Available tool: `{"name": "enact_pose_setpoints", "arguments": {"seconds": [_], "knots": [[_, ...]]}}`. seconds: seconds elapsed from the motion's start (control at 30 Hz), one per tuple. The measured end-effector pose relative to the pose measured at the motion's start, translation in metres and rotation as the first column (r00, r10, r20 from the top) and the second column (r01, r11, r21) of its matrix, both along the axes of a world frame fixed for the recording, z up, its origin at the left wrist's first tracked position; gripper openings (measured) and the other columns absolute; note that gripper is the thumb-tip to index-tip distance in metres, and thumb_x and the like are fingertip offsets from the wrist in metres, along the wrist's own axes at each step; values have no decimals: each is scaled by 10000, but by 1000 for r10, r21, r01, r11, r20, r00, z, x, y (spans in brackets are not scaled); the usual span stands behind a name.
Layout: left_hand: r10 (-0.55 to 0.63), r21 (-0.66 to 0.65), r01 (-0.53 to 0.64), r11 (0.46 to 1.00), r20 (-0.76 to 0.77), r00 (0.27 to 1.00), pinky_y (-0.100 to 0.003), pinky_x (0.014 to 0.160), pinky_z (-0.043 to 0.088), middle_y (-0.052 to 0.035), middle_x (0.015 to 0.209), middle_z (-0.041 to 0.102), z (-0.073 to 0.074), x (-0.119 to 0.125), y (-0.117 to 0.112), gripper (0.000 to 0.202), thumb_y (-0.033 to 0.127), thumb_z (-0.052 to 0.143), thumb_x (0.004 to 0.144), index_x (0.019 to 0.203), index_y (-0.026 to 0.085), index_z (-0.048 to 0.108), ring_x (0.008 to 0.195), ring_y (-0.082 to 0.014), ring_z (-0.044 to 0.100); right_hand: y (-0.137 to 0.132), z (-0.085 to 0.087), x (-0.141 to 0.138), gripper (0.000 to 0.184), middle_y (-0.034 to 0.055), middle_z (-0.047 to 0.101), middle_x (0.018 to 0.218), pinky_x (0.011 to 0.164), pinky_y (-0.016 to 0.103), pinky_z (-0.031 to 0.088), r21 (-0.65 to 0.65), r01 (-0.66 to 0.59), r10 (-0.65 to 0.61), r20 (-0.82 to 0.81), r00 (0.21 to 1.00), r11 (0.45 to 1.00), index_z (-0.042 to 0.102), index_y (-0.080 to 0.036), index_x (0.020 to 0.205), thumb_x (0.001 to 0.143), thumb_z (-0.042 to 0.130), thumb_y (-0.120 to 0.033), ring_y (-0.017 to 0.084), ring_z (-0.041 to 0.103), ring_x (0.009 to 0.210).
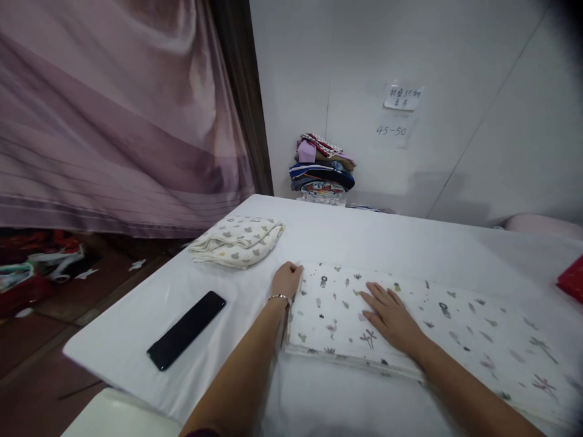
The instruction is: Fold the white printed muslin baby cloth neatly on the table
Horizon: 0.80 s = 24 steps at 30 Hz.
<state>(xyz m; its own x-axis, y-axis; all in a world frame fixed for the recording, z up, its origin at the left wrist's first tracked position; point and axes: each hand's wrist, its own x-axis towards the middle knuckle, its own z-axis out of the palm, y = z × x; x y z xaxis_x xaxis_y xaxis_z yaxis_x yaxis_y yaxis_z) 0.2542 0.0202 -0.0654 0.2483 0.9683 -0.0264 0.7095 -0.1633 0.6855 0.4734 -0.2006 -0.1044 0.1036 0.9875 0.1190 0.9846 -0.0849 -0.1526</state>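
A white cloth [339,303] printed with small plants and animals lies folded in a long strip across the table. At its left edge my left hand [286,282], with a bracelet at the wrist, has its fingers closed on the cloth near the far corner. My right hand [392,315] rests flat on top of the strip, fingers spread. The right end of the cloth runs past my right forearm toward the frame edge. Behind and to the left sits a second folded cloth [239,243], cream with grey prints, touched by neither hand.
A black phone [186,331] lies left of my left arm on the white table [314,233]. Folded clothes [322,173] are stacked behind the far edge, against the wall. A pink curtain [136,121] hangs at the left. Something red [571,279] sits at the right edge.
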Motion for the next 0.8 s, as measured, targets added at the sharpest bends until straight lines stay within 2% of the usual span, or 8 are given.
{"name": "enact_pose_setpoints", "arguments": {"seconds": [0.13, 0.27, 0.37, 0.57, 0.63, 0.7, 0.8], "knots": [[-22, -30, 23, 999, 25, 999, -259, 651, 384, -38, 830, 670, 0, 0, 3, 278, 469, 547, 736, 787, 200, 597, 755, -166, 581, 0, 4, 2, 533, 48, 247, 1462, 1086, 486, 198, -7, -5, 4, -78, 997, 1000, 409, -264, 1347, 900, 306, -534, 239, 199, 1347], [-52, -28, 53, 998, 57, 997, -257, 634, 377, -26, 784, 665, -6, 2, 6, 238, 434, 565, 724, 753, 201, 606, 719, -160, 575, 13, 22, 2, 472, 48, 348, 1421, 1068, 477, 267, 25, 25, -18, -238, 971, 999, 534, -250, 1246, 885, 355, -496, 252, 269, 1322], [-71, 0, 71, 997, 107, 992, -243, 647, 380, -14, 770, 655, -11, 3, 7, 206, 393, 542, 746, 761, 198, 606, 719, -144, 569, 41, 40, -7, 423, 58, 433, 1366, 1035, 455, 335, 89, 64, -29, -351, 936, 994, 597, -215, 1166, 873, 374, -423, 256, 342, 1283], [-105, 26, 102, 994, 166, 981, -230, 620, 373, 0, 711, 640, -13, 2, 5, 205, 374, 514, 769, 732, 196, 609, 674, -128, 552, 125, 61, -43, 304, 57, 636, 1080, 928, 341, 420, 143, 25, 40, -437, 899, 989, 665, -204, 991, 833, 411, -257, 187, 556, 1021], [-107, 30, 103, 994, 176, 979, -232, 615, 371, -2, 690, 637, -11, 0, 5, 250, 391, 479, 793, 711, 195, 610, 655, -127, 542, 151, 64, -56, 270, 38, 658, 992, 861, 290, 432, 91, 28, 14, -431, 902, 995, 669, -201, 948, 826, 431, -238, 165, 579, 933], [-102, 31, 98, 995, 184, 978, -237, 626, 375, -10, 688, 641, -11, -1, 8, 288, 380, 435, 820, 696, 191, 614, 659, -128, 540, 173, 67, -66, 257, 17, 667, 933, 774, 242, 432, -34, 38, -48, -404, 913, 999, 667, -203, 926, 836, 432, -255, 141, 589, 852], [-97, 14, 96, 995, 203, 974, -232, 633, 387, -18, 731, 663, -14, -3, 15, 211, 296, 455, 808, 791, 186, 634, 674, -125, 555, 197, 69, -74, 254, 15, 673, 895, 673, 210, 407, -206, 53, -121, -335, 934, 977, 669, -195, 906, 840, 450, -305, 130, 587, 797]]}}
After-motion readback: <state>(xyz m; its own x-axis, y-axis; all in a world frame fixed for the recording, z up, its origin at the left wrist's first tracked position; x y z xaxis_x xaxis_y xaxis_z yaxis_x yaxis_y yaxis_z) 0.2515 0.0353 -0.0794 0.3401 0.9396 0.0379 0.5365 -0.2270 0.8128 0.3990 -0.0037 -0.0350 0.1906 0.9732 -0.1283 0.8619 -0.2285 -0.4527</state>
